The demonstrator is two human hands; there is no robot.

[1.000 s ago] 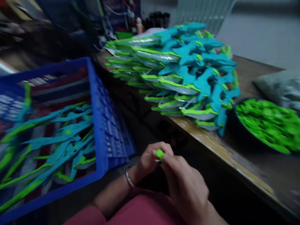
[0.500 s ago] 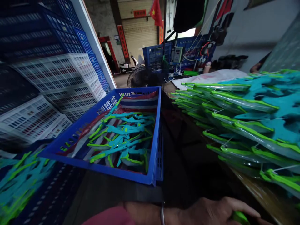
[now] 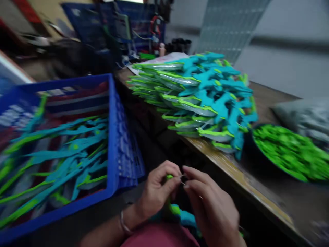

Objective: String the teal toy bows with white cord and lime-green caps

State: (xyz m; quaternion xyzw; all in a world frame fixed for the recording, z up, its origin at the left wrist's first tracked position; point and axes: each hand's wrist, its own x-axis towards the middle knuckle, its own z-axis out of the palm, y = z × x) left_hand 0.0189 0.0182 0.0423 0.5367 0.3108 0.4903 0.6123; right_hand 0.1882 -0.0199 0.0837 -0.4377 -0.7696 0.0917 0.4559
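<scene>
While the blue crate (image 3: 112, 137) walls off the left & the table (image 3: 226, 164) edge runs diagonally down the right, there's a dark gap btwn them, w/ both hands at its near end, apart from either. The pile of toys (image 3: 205, 92) crowds the table's near edge, tips poking out over it afaict. Bowl (image 3: 254, 154) of green bits (image 3: 290, 151) is just beside the pile, on the right. Left hand (image 3: 159, 190) has its fingers curled closed on the green end of a blue-and-green toy (image 3: 177, 210), which is low in front of the person's body, partly hidden by the hands. Right hand (image 3: 213, 202) comes in opp., fingers part-bent, tips a little apart at a thin strand (image 3: 183, 180). Can't tell if it's actually pinched, tbh.
</scene>
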